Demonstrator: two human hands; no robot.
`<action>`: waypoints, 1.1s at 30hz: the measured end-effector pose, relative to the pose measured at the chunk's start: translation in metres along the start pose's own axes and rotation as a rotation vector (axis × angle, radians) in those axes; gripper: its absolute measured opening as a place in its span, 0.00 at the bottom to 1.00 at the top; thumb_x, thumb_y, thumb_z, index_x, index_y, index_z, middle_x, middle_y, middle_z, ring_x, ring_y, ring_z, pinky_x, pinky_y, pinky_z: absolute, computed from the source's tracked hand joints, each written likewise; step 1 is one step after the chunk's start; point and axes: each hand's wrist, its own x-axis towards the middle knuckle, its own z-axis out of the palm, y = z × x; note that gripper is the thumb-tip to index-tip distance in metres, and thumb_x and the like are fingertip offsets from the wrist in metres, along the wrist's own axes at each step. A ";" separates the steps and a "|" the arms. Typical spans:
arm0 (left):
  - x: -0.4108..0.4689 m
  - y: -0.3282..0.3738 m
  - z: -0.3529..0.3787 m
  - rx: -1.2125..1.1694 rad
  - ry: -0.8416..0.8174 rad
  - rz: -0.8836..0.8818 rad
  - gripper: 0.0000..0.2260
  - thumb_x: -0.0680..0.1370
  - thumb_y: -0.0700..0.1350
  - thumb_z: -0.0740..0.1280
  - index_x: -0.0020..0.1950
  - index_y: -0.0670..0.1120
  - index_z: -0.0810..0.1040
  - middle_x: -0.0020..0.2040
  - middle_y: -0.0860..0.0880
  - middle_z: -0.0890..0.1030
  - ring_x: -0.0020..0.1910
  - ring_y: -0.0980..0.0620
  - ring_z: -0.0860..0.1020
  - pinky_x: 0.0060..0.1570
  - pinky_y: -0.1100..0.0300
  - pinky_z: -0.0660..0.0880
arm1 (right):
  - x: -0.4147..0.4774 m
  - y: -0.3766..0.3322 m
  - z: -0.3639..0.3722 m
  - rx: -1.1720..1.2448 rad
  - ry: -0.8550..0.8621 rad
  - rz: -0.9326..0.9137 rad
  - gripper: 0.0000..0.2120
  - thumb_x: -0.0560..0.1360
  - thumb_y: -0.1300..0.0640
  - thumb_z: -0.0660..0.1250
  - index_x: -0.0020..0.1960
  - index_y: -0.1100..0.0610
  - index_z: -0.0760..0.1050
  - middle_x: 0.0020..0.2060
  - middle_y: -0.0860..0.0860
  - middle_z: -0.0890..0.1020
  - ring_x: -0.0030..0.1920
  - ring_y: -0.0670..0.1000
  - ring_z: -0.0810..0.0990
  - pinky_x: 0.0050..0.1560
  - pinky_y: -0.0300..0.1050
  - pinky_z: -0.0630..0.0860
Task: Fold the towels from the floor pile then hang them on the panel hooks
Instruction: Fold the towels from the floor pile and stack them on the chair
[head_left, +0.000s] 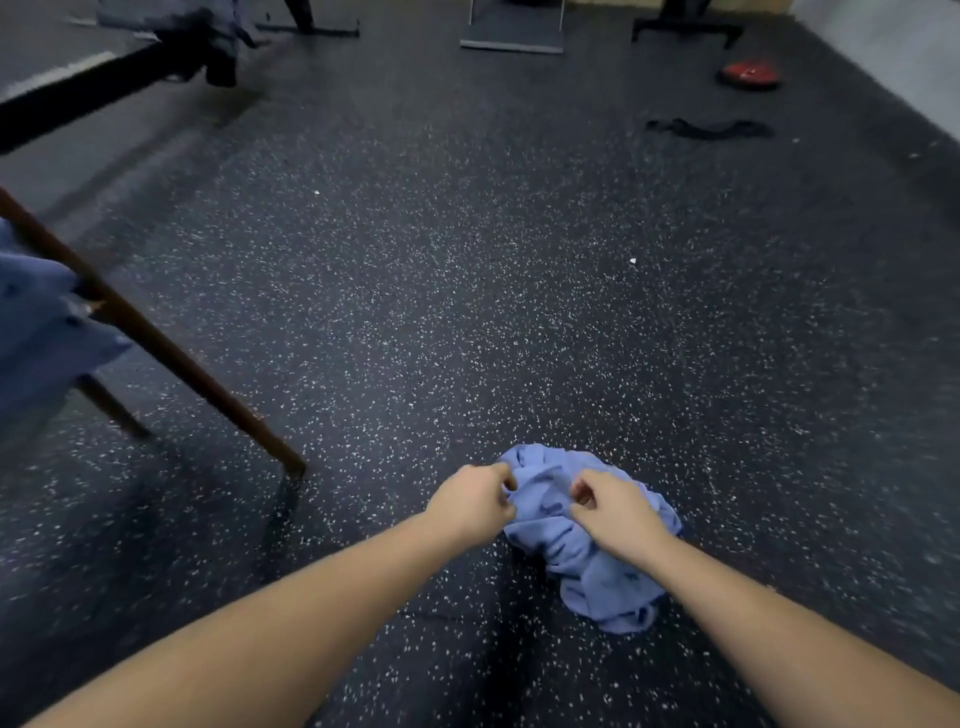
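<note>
blue towel (582, 551) crumpled on speckled floor (415, 312) | left hand (470, 501) and right hand (613, 512) each pinched on its top fabric | risk: layers bunched together, edge missed, fold started crooked

Both bare forearms reach forward from the near edge and converge toward the middle. The left hand (470, 501) and the right hand (615, 512) are near each other, knuckles up, fingers curled, each pinching the towel (587, 577).
</note>
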 end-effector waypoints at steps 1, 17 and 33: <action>0.010 -0.002 0.013 -0.008 -0.011 -0.006 0.13 0.79 0.43 0.65 0.64 0.49 0.79 0.53 0.47 0.86 0.52 0.43 0.83 0.48 0.54 0.79 | 0.003 0.014 0.008 0.000 -0.020 0.022 0.03 0.78 0.53 0.71 0.48 0.51 0.78 0.41 0.45 0.82 0.46 0.51 0.80 0.49 0.50 0.76; 0.050 -0.002 0.129 -0.057 -0.031 0.000 0.01 0.77 0.47 0.69 0.47 0.51 0.79 0.43 0.51 0.85 0.45 0.45 0.82 0.41 0.53 0.76 | 0.002 0.083 0.034 0.155 -0.108 0.160 0.17 0.75 0.63 0.69 0.61 0.51 0.79 0.45 0.45 0.83 0.45 0.45 0.83 0.45 0.35 0.76; -0.079 0.117 -0.073 -0.556 -0.039 0.325 0.22 0.77 0.60 0.77 0.67 0.62 0.74 0.50 0.55 0.88 0.49 0.59 0.85 0.53 0.60 0.80 | -0.075 -0.053 -0.182 0.788 0.168 0.146 0.14 0.73 0.72 0.74 0.55 0.60 0.82 0.44 0.59 0.87 0.39 0.52 0.83 0.36 0.42 0.78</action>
